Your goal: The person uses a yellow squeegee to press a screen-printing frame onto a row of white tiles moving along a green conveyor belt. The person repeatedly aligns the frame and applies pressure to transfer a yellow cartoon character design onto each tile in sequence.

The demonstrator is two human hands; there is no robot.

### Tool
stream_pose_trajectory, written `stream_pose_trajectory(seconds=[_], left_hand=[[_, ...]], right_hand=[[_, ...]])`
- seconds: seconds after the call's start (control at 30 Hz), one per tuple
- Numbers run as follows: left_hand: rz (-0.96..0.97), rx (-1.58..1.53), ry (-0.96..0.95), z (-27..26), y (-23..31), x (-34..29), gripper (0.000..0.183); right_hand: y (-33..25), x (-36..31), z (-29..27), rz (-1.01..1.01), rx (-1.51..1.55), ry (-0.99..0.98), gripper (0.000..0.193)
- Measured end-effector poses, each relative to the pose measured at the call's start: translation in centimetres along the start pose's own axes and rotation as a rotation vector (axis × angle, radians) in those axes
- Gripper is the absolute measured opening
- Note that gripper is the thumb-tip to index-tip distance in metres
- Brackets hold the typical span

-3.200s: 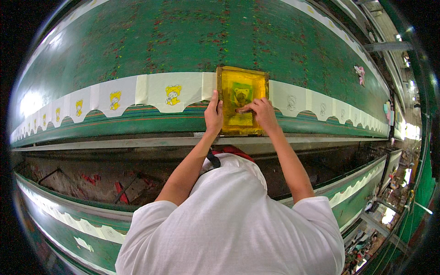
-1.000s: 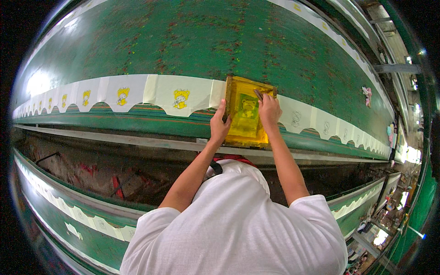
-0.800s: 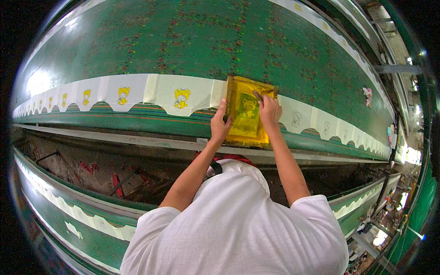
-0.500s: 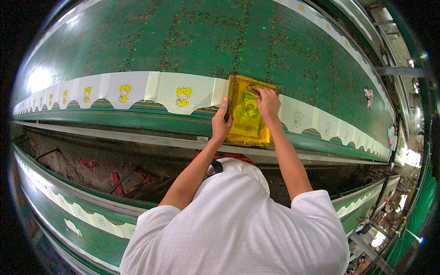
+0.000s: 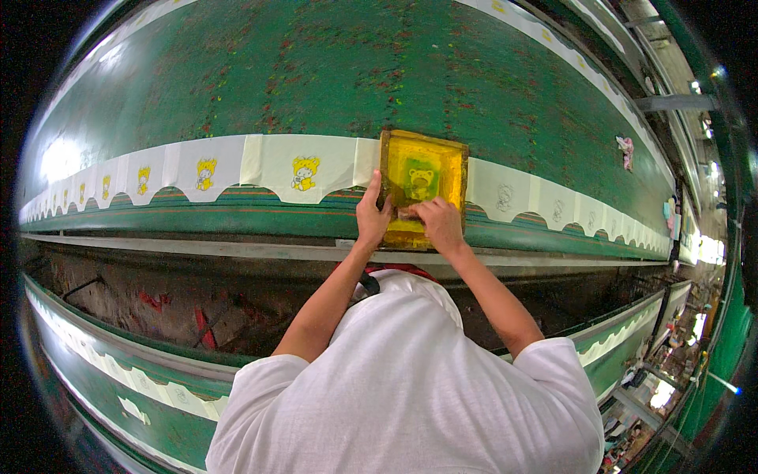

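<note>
A wooden-framed printing screen (image 5: 464,175), its mesh coated yellow with a bear-eared motif in the middle, lies on a strip of white scalloped pieces (image 5: 272,156). My left hand (image 5: 372,218) is closed round the screen's left edge. Low inside the frame, my right hand (image 5: 440,224) grips a small brown squeegee (image 5: 406,213), mostly covered by its fingers. Left of the screen, the white pieces carry yellow-coloured character prints (image 5: 305,173). To its right, only grey outlines (image 5: 504,197) of the figure show. The piece under the screen is hidden.
The long green table (image 5: 316,95) is speckled with red and yellow paint. A metal rail (image 5: 197,246) runs along its near edge. Behind me stands a second green table (image 5: 178,430) with more white pieces. A pink patterned scrap (image 5: 625,153) lies at the far right.
My right hand has drawn the squeegee from the screen's far end toward its near end, uncovering the motif. My left hand stays on the frame. The whole view has shifted slightly.
</note>
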State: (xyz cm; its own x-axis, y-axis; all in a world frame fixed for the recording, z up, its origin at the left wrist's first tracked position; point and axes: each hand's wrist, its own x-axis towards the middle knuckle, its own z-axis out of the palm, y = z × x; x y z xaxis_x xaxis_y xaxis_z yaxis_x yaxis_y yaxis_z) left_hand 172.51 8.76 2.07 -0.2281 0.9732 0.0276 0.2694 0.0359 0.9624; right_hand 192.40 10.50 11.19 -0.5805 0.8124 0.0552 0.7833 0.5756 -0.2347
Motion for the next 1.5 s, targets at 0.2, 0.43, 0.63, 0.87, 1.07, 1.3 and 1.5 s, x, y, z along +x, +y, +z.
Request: stream_pose_trajectory(seconds=[0.2,0.43,0.63,0.87,1.07,1.3,1.5], left_hand=[[0.020,-0.006,0.012,0.1,0.0,0.0,0.077],[0.060,-0.009,0.038,0.2,-0.3,0.1,0.076],[0.071,-0.026,-0.002,-0.1,-0.4,0.0,0.081],[0.098,0.049,-0.018,0.1,-0.9,-0.1,0.090],[0.157,0.092,0.030,0.6,-1.0,-0.5,0.091],[0.129,0.079,-0.025,-0.3,0.0,-1.0,0.093],[0.201,0.064,0.022,2.6,1.8,-1.3,0.091]], right_hand=[[-1.9,-3.1,-0.4,0.051,-0.093,-0.132,0.030],[-2.0,-3.7,-1.6,0.002,-0.059,-0.183,0.049],[-2.5,-4.7,-1.5,-0.035,-0.076,-0.179,0.067],[3.9,-5.6,1.7,0.623,0.212,0.258,0.073],[7.4,-6.6,5.6,0.759,0.186,0.335,0.057],[7.2,-7.9,5.4,0.801,0.307,0.363,0.050],[9.5,-9.6,2.9,0.765,0.345,0.389,0.047]])
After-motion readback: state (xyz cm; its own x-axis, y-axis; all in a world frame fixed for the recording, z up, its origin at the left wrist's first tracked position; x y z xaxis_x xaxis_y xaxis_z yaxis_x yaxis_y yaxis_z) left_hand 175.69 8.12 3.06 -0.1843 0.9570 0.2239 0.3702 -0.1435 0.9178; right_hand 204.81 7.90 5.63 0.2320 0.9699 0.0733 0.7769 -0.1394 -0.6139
